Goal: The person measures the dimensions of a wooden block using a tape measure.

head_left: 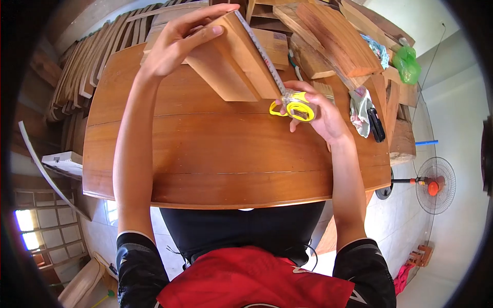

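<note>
My left hand [177,43] grips the upper end of a light-brown wooden block [226,66], holding it tilted above the table. In my right hand [323,110] is a yellow and clear tape measure [300,110], close to the block's lower right end. Its white blade [263,54] is drawn out along the block's edge, up to the corner by my left fingers. A yellow strap hangs from the tape's case. The far side of the block is hidden.
Beneath my hands is a polished wooden table [215,154]. Planks [334,38] are piled at its far right, near a plastic bag [361,110] and a black object [376,124]. Curved wooden pieces [95,64] line the left. A fan [434,186] stands at right.
</note>
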Tool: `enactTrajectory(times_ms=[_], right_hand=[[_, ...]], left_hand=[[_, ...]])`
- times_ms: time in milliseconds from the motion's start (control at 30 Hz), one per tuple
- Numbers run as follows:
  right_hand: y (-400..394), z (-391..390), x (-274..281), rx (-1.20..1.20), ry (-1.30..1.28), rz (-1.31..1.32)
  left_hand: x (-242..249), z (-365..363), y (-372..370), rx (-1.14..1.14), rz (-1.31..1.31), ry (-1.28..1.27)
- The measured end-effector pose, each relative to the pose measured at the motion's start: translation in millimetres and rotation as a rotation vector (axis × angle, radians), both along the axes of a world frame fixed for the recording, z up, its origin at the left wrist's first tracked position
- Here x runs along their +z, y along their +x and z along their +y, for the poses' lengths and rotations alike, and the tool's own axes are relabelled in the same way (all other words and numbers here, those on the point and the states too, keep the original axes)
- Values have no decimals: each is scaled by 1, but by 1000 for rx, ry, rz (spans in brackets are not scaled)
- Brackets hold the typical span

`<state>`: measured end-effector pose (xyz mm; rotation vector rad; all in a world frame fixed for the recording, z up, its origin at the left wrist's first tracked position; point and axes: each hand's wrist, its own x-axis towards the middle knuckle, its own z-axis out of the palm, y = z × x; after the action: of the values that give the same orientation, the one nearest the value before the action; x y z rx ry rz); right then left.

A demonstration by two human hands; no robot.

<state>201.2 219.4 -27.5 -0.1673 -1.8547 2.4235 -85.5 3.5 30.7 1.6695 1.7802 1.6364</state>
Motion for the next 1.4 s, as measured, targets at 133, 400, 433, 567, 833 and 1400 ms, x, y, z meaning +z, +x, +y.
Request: enactTrajectory(times_ms=[133,400,433,567,833,1400], right_hand=[[0,7,-5,52,-11,-15],[1,12,-11,15,-33,-89],[1,12,-11,31,-33,-86],[0,12,-11,70,-19,-75],[-2,3,-9,46,8,-122],[0,-7,1,-95,41,-81]], left_hand=[[-4,-1,-2,9,-20,-13],[-13,1,-13,77,-32,40],[-13,1,-14,72,-31,31],[-10,0,-11,65,-37,17],[-4,-1,-2,76,-58,-10],[7,5,15,-13,-39,23]])
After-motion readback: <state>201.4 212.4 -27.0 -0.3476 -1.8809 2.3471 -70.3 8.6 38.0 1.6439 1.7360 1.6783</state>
